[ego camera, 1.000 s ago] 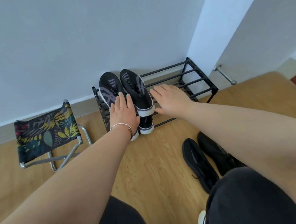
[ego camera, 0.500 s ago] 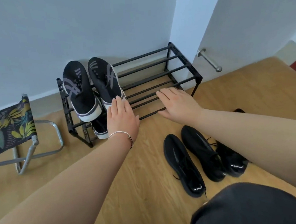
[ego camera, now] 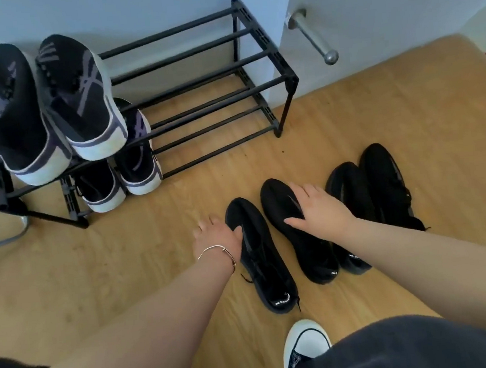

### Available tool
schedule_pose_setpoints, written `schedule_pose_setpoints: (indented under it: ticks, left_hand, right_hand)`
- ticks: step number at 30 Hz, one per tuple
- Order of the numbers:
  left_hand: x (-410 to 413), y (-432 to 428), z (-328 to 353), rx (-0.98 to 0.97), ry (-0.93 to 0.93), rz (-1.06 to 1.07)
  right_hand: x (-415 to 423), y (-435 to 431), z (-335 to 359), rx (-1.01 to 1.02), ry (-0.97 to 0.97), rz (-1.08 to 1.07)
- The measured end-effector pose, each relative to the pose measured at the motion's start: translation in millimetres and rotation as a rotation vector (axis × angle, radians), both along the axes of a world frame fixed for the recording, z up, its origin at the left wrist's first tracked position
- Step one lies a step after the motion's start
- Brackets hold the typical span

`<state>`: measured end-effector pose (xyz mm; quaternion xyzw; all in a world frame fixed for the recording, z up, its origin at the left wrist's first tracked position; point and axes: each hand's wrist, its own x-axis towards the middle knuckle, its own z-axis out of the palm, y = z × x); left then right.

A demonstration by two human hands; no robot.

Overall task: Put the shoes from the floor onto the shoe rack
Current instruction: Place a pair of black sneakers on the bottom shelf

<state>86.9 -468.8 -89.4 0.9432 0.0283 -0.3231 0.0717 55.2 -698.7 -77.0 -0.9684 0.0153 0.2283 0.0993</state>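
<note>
A black two-tier shoe rack (ego camera: 193, 55) stands against the wall. One pair of black-and-purple sneakers (ego camera: 50, 107) sits on the left of its top tier, another pair (ego camera: 133, 164) below on the lower tier. Several all-black shoes lie on the wooden floor in front. My left hand (ego camera: 219, 239), fingers spread, touches the left side of the leftmost black shoe (ego camera: 261, 259). My right hand (ego camera: 319, 215) lies flat and open on the black shoe (ego camera: 297, 238) beside it. Two more black shoes (ego camera: 371, 201) lie further right.
The right part of both rack tiers holds no shoes. A metal door stopper (ego camera: 313, 37) sticks out of the wall to the right of the rack. A metal chair leg (ego camera: 0, 239) shows at the left edge. My own white-toed shoe (ego camera: 305, 347) is at the bottom.
Both hands have left the rack and come down to the black shoes on the floor. The view has tilted down and to the right, so the folding stool has almost left the frame.
</note>
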Motion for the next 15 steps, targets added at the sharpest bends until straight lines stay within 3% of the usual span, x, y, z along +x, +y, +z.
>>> schedule_pose_setpoints:
  ticks: [7,15]
  left_hand:
    - [-31,-38,-25,-0.111,0.257,0.346]
    - [-30,-46,-35,-0.187,0.205,0.651]
  right_hand:
    - [-13,-11,-33,0.116,0.219,-0.277]
    - [-4,-16,-51,0.197,0.298,-0.493]
